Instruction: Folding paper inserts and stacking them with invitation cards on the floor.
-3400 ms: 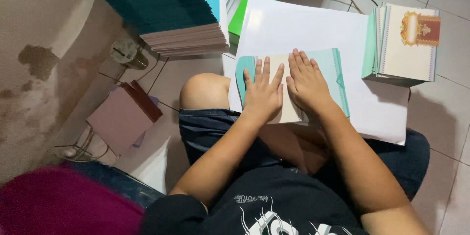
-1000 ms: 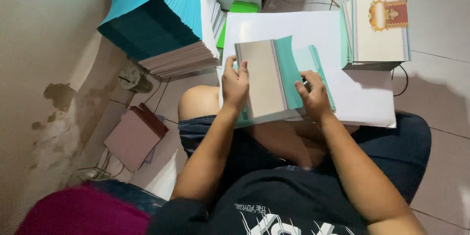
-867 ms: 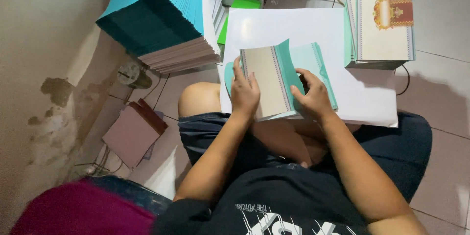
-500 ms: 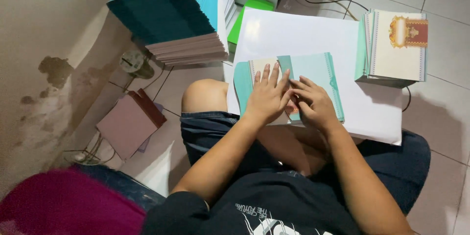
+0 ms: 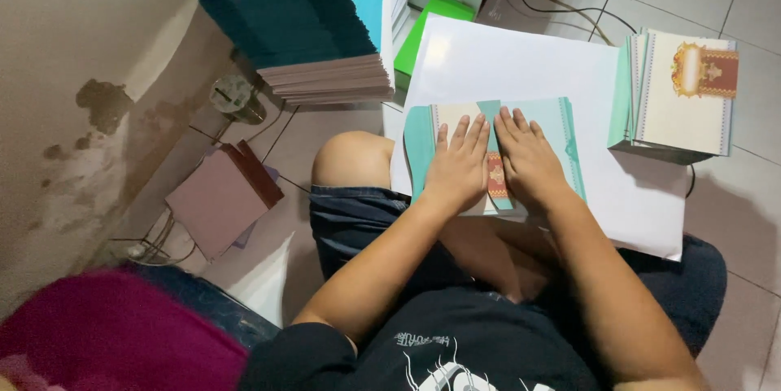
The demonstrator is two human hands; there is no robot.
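A teal and cream folded card [image 5: 561, 135] lies on a large white sheet [image 5: 521, 65] across my lap. My left hand [image 5: 458, 165] presses flat on the card's left flap, fingers together and pointing away from me. My right hand [image 5: 527, 159] presses flat on the right flap, beside the left hand. Between the two hands a red and gold printed strip [image 5: 496, 175] of the card shows. Neither hand grips anything; both palms rest on the card.
A tall stack of teal cards [image 5: 317, 25] stands at the upper left. A smaller stack of finished cards [image 5: 683, 94] with a red and gold emblem sits at the right. A green box [image 5: 427, 29], cables, a mauve folder [image 5: 220, 200] and a stained wall are around.
The card was held up half open a second ago. It now lies on the white sheet with both flaps folded in and both hands flat on it.
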